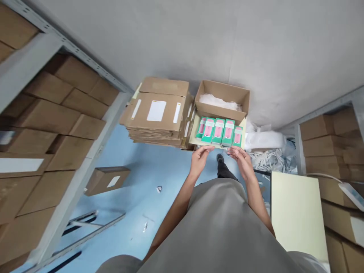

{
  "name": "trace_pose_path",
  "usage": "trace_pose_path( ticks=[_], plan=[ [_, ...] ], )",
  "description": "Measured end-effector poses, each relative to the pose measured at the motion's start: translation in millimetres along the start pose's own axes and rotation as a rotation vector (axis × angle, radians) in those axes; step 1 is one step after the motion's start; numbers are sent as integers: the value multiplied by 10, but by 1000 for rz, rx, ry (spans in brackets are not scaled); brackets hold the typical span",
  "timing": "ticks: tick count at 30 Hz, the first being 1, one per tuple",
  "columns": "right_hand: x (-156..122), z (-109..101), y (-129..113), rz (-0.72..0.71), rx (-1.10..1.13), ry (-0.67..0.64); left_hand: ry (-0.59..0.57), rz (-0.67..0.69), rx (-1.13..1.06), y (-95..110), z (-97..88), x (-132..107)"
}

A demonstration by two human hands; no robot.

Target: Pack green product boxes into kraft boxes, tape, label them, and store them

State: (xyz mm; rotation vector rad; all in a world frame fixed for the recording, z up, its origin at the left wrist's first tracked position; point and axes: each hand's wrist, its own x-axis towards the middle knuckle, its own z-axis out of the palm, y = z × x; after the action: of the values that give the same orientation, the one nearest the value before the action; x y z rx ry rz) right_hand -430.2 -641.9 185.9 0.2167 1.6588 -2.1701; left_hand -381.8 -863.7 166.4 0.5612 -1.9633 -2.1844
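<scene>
My left hand (201,156) and my right hand (239,156) grip the near edge of a pale cardboard sheet (194,133), one at each side, fingers curled on it. A row of several green and pink packaged items (218,131) lies on the sheet. The sheet is held over the front of an open cardboard box (224,94) that has white packing material (217,101) inside.
A stack of flattened cartons (157,112) sits left of the box. Metal shelving with brown boxes (51,125) lines the left; more boxes (327,148) stand right. A pale board (295,212) is near right, shredded white paper (267,157) beyond it, a small carton (106,180) on the blue floor.
</scene>
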Motion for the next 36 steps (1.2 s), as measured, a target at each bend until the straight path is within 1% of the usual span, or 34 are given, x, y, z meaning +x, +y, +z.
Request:
trace_pose_path(
  ticks=[3,6,8,10,12,13,14,16,18,20,22,25,28,31,33,36],
  plan=[
    [579,169,-148,26,-58,-95,120,-50,-39,65,-117,393],
    [1121,365,-213,65,-118,-208,256,-133,-106,102,-279,688],
    [1444,526,-181,102,-170,-289,355,-204,-147,107,-430,810],
    [1721,685,-99,122,-243,-360,427,-273,-168,94,-598,873],
    [1952,795,-3,94,-391,-392,435,-350,-180,63,-749,901],
    [2049,819,37,59,-517,-379,411,-393,-187,40,-805,914],
    [2134,819,68,19,-679,-339,370,-440,-196,14,-843,930],
    [2258,761,96,-34,-1058,-190,246,-530,-210,-43,-862,981],
    [2318,666,90,13,-1382,-18,81,-598,-204,-96,-815,1056],
    [2332,592,80,116,-1557,99,-88,-635,-177,-135,-735,1141],
    [2332,569,86,188,-1618,168,-225,-647,-150,-159,-661,1220],
    [2337,606,125,276,-1611,224,-362,-633,-121,-181,-614,1299],
    [2316,654,167,369,-1573,254,-438,-610,-88,-212,-642,1307],
    [2229,685,206,431,-1556,276,-500,-614,-61,-276,-685,1235],
    [2136,699,239,456,-1549,295,-543,-635,-49,-339,-698,1155],
    [1946,694,300,450,-1525,324,-590,-675,-49,-457,-686,1012]
  ],
)
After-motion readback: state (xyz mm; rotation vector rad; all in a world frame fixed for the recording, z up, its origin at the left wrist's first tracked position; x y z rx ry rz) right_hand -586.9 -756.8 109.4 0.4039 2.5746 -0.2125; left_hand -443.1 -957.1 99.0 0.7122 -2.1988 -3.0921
